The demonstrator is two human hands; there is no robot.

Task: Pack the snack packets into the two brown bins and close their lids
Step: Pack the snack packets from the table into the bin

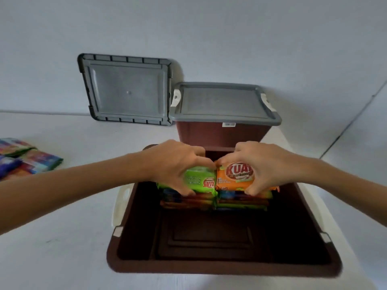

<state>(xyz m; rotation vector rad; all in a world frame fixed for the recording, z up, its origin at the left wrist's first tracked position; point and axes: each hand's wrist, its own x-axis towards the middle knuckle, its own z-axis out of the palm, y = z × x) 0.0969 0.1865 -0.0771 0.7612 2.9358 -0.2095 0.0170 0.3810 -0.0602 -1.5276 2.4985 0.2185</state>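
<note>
The grip of the left hand is curled round a green packet, that of the right hand round an orange packet. The two packets sit edge to edge atop the stacked packets at the far end of the open brown bin. Fingers hide the far edges of both. Behind stands the second bin with its grey lid on, and a loose lid leans beside it. The blurred packets on the desk are cut off at the left.

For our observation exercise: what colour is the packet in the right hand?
The packet is orange with red lettering; head view.

My one camera sits on the person's head, looking forward and down, close over the open brown bin.
</note>
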